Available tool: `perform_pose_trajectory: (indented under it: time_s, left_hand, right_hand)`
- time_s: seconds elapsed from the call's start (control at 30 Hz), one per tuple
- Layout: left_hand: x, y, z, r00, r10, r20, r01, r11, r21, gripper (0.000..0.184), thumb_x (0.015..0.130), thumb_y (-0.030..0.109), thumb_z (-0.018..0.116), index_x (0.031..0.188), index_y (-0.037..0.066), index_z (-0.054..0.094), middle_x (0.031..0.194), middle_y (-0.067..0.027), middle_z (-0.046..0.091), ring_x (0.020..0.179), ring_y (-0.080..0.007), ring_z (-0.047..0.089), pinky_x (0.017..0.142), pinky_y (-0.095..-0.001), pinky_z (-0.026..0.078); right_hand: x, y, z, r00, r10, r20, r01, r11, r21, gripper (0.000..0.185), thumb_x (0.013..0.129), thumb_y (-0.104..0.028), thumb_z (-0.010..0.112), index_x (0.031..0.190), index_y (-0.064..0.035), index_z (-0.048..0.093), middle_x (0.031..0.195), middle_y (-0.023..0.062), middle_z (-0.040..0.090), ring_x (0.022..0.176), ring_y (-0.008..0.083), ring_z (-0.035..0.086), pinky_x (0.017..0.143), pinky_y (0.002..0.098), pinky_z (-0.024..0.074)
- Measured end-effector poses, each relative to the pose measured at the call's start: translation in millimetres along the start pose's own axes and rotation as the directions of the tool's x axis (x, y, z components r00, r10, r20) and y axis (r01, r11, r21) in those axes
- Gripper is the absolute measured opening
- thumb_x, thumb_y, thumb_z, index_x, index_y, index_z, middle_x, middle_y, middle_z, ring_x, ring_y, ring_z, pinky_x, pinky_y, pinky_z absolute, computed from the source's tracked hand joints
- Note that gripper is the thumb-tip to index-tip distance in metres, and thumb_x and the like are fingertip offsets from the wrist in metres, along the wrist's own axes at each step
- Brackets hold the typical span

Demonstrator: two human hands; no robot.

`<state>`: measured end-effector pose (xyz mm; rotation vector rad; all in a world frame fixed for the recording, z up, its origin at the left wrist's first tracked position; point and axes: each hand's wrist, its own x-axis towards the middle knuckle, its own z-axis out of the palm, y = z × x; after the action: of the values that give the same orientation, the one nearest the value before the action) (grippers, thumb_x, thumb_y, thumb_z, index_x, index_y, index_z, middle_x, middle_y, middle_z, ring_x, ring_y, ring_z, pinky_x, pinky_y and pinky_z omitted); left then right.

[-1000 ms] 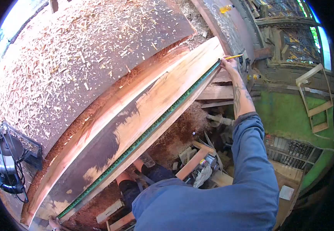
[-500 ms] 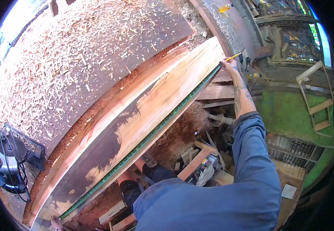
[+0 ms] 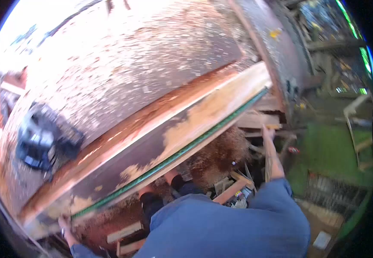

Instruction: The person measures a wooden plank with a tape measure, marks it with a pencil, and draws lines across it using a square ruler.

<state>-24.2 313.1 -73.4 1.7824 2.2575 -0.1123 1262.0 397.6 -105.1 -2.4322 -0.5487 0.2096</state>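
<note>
A long pale plank (image 3: 218,105) with dark patches lies diagonally across the view. Along its near edge runs a long green measuring strip (image 3: 182,151). At the lower left end of the strip is my left hand (image 3: 65,222), its fingers closed at the strip's end, somewhat blurred. Off the plank's near side, below its far right end, my right hand (image 3: 268,132) is closed around a yellow pencil (image 3: 274,126). That hand is apart from the strip and the plank.
A dark power tool (image 3: 44,135) stands on the shaving-covered surface (image 3: 152,64) at left. Wood offcuts (image 3: 233,189) and sawdust lie below the plank, near my legs. A green surface (image 3: 328,150) and a wooden frame (image 3: 353,116) are at right.
My right hand has left the strip's far end and moved down, away from the plank, with the pencil. My left hand stays at the lower end. The whole view has shifted and blurred.
</note>
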Motion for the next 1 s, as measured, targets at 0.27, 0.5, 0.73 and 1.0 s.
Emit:
perform_pose_trajectory:
  time_s: [0.27, 0.5, 0.73, 1.0]
  left_hand:
    - [14.1, 75.0, -67.4, 0.852, -0.304, 0.426, 0.31, 0.949, 0.057, 0.04, 0.084, 0.032, 0.075, 0.107, 0.0, 0.067, 0.104, -0.026, 0.068, 0.101, -0.0435, 0.064, 0.088, -0.0487, 0.051]
    - [24.0, 35.2, -60.5, 0.881, -0.095, 0.463, 0.117, 0.993, -0.019, 0.03, 0.082, 0.033, 0.076, 0.098, 0.008, 0.074, 0.096, -0.0186, 0.073, 0.091, -0.0377, 0.07, 0.083, -0.0464, 0.055]
    - [25.3, 41.2, -64.5, 0.879, -0.015, 0.477, 0.0, 1.0, 0.031, 0.034, 0.081, 0.035, 0.077, 0.099, 0.006, 0.076, 0.102, -0.0211, 0.072, 0.099, -0.0374, 0.069, 0.088, -0.0459, 0.056]
    - [21.5, 38.0, -53.9, 0.906, -0.09, 0.413, 0.101, 0.995, -0.005, 0.026, 0.079, 0.027, 0.079, 0.096, 0.008, 0.076, 0.097, -0.0193, 0.073, 0.097, -0.0365, 0.07, 0.086, -0.0461, 0.055]
  right_hand:
    - [-260.0, 45.8, -20.4, 0.761, 0.388, 0.52, -0.549, 0.812, 0.197, 0.015, 0.095, -0.011, 0.066, 0.11, -0.012, 0.062, 0.074, 0.0054, 0.065, 0.055, 0.0142, 0.059, 0.045, 0.0286, 0.0498]
    - [-385.8, 51.1, -31.0, 0.727, 0.394, 0.563, -0.597, 0.767, 0.234, 0.019, 0.097, -0.013, 0.066, 0.115, -0.0109, 0.065, 0.092, 0.0057, 0.069, 0.072, 0.0142, 0.062, 0.059, 0.0292, 0.0528]
    - [-434.0, 66.0, -8.6, 0.463, 0.265, 0.846, -0.537, 0.843, 0.03, 0.021, 0.097, -0.016, 0.066, 0.118, -0.0096, 0.064, 0.09, 0.0044, 0.069, 0.074, 0.0153, 0.065, 0.064, 0.0322, 0.056]
    - [-493.5, -25.2, 21.5, 0.648, 0.348, 0.677, -0.602, 0.779, 0.175, 0.032, 0.1, -0.03, 0.063, 0.125, -0.0107, 0.061, 0.112, 0.0067, 0.067, 0.094, 0.0202, 0.065, 0.082, 0.0365, 0.0554]
